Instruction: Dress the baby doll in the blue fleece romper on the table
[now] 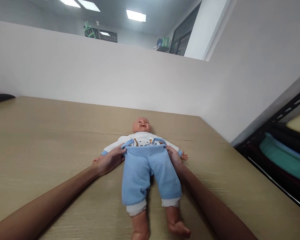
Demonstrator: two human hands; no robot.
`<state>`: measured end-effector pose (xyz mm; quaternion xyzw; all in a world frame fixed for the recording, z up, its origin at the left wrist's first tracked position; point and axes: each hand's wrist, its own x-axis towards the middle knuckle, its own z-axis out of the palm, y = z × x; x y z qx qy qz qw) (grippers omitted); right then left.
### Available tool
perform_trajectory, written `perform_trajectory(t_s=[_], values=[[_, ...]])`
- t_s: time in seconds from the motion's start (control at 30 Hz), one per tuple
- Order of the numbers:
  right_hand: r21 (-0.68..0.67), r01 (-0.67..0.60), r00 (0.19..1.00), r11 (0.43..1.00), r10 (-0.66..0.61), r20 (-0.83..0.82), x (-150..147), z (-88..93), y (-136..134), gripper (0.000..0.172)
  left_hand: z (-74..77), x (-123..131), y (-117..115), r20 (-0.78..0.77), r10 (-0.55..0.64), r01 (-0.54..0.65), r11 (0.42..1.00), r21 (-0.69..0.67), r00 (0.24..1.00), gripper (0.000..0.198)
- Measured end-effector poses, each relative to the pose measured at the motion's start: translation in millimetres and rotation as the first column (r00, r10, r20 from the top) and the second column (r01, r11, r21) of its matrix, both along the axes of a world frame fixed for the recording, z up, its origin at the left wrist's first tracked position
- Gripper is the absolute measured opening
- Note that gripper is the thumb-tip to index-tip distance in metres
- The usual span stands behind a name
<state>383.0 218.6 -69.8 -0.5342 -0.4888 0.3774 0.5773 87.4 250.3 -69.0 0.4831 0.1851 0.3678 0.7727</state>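
Note:
A baby doll (141, 124) lies on its back, head toward the wall, arms spread. It wears a white top (113, 144) with blue cuffs and a printed chest. Light blue pants (137, 170) with white hems cover its hips and upper legs, and the lower legs and feet are bare. My left hand (112, 160) pinches the waistband at its left corner. At the right corner my right hand (173, 156) grips the same waistband, its fingers partly hidden by the cloth.
The doll rests on a wooden table (65, 143) against a white wall (102, 73). A black rack (265, 136) with folded teal cloth (285, 156) stands at the right. A dark object (1, 98) sits at the far left edge.

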Motion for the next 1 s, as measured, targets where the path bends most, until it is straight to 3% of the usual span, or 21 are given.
perform_trajectory(t_s=[0.13, 0.2, 0.3, 0.4, 0.47, 0.53, 0.6, 0.67, 0.73, 0.8, 0.83, 0.9, 1.0], values=[[0.025, -0.089, 0.973, 0.996, 0.092, -0.213, 3, -7.5, -15, 0.042, -2.5, -3, 1, -0.058, 0.108, -0.105, 0.992, 0.064, 0.992, 0.039], [0.069, 0.0, 0.976, 0.998, 0.015, -0.216, 6, -10.1, -24, 0.042, -1.9, -4, -1, -0.119, 0.203, -0.185, 0.971, 0.149, 0.972, 0.034], [0.227, 0.137, 0.983, 0.964, -0.161, 0.087, 5, 3.5, -31, 0.04, -0.7, -4, -5, -0.147, 0.341, -0.28, 0.903, 0.327, 0.929, 0.03], [0.305, -0.056, 0.889, 0.951, -0.092, 0.45, -14, 44.4, -19, 0.03, -1.7, -4, -10, -0.15, 0.464, -0.347, 0.806, 0.479, 0.873, 0.03], [0.258, -0.281, 0.759, 0.924, 0.05, 0.649, -38, 78.8, 1, 0.02, -2.9, -5, -14, -0.165, 0.562, -0.39, 0.728, 0.564, 0.81, 0.03], [0.14, -0.492, 0.584, 0.859, 0.207, 0.785, -69, 107.3, 30, 0.022, -3.4, -6, -18, -0.172, 0.612, -0.391, 0.67, 0.631, 0.772, 0.028], [-0.026, -0.616, 0.381, 0.787, 0.327, 0.865, -103, 121.4, 62, 0.025, -3.0, -7, -22, -0.144, 0.597, -0.371, 0.651, 0.662, 0.789, 0.026], [-0.221, -0.714, 0.098, 0.664, 0.407, 0.908, -137, 119.3, 93, 0.038, -2.4, -8, -25, -0.109, 0.564, -0.353, 0.643, 0.679, 0.818, 0.025], [-0.401, -0.732, -0.21, 0.551, 0.378, 0.902, -167, 106.5, 116, 0.051, -2.3, -9, -26, -0.094, 0.552, -0.346, 0.636, 0.69, 0.828, 0.025], [-0.5, -0.694, -0.401, 0.518, 0.299, 0.866, -188, 92.5, 131, 0.039, -2.8, -9, -25, -0.105, 0.55, -0.338, 0.641, 0.69, 0.829, 0.026], [-0.517, -0.69, -0.441, 0.506, 0.272, 0.855, -193, 87.9, 134, 0.033, -3.2, -9, -25, -0.111, 0.545, -0.333, 0.648, 0.685, 0.831, 0.027], [-0.465, -0.742, -0.373, 0.483, 0.279, 0.885, -191, 86.0, 135, 0.027, -4.4, -8, -25, -0.121, 0.53, -0.322, 0.664, 0.675, 0.84, 0.029], [-0.236, -0.819, -0.005, 0.523, 0.405, 0.914, -165, 96.4, 129, 0.037, -6.4, -7, -25, -0.128, 0.522, -0.315, 0.673, 0.669, 0.843, 0.03]])
